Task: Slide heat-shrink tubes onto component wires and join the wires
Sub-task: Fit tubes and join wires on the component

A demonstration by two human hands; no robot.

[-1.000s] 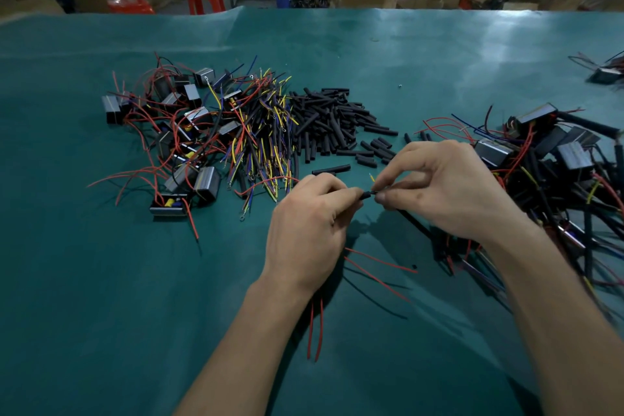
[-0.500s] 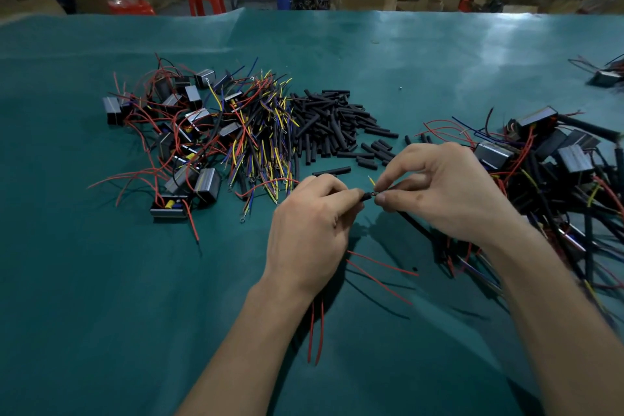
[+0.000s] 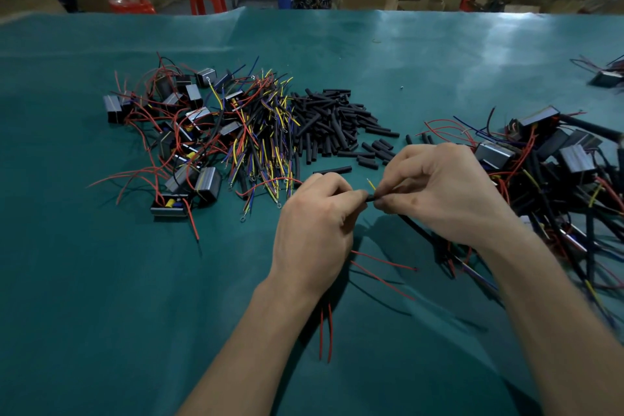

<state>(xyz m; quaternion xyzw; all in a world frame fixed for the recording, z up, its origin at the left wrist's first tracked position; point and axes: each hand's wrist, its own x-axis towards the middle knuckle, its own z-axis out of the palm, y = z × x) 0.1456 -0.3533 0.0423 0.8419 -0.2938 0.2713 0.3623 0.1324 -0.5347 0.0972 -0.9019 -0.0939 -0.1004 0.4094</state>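
Note:
My left hand [image 3: 314, 226] and my right hand [image 3: 439, 192] meet fingertip to fingertip over the green table. Between them I pinch a short black heat-shrink tube [image 3: 370, 198] on a wire; a thin yellow wire end [image 3: 371, 183] sticks up beside my right fingers. A black sleeved lead [image 3: 415, 228] runs down from under my right hand. Two red wires [image 3: 326, 331] trail out below my left wrist, and two more [image 3: 385, 275] lie between my forearms. The component these wires belong to is hidden under my hands.
Loose black tubes [image 3: 332, 123] are heaped behind my hands, one single tube [image 3: 332, 170] nearer. Left of them lie coloured wires [image 3: 266, 142] and boxed components [image 3: 189, 145]. More components with sleeved wires [image 3: 557, 165] crowd the right. Stools and cartons stand beyond the table's far edge.
Both hands stay pinched together at the same spot; the fingertips have shifted only slightly on the tube and wire.

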